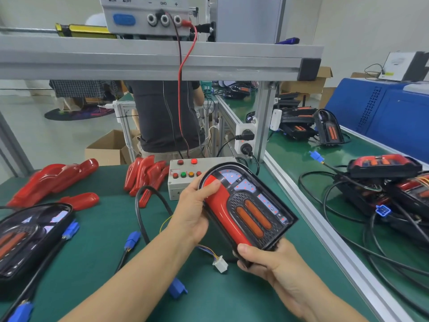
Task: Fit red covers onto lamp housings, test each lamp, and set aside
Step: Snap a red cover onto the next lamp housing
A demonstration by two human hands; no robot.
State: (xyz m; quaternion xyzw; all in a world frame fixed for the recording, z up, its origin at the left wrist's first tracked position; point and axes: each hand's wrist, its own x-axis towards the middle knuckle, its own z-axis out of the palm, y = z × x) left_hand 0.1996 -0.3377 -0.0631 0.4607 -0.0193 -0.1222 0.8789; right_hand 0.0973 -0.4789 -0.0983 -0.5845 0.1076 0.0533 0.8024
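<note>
Both my hands hold one lamp housing [249, 209] above the green bench [97, 252].

My left hand [193, 211] grasps its upper side, thumb pressing the red cover [221, 205]; my right hand [271, 263] grips its near end. Spare red covers [53, 180] lie at ten o'clock, a button box [185, 177] at eleven.

Two hands [192, 212] [276, 259], six buttons [183, 174], five blue connectors [132, 239].
</note>
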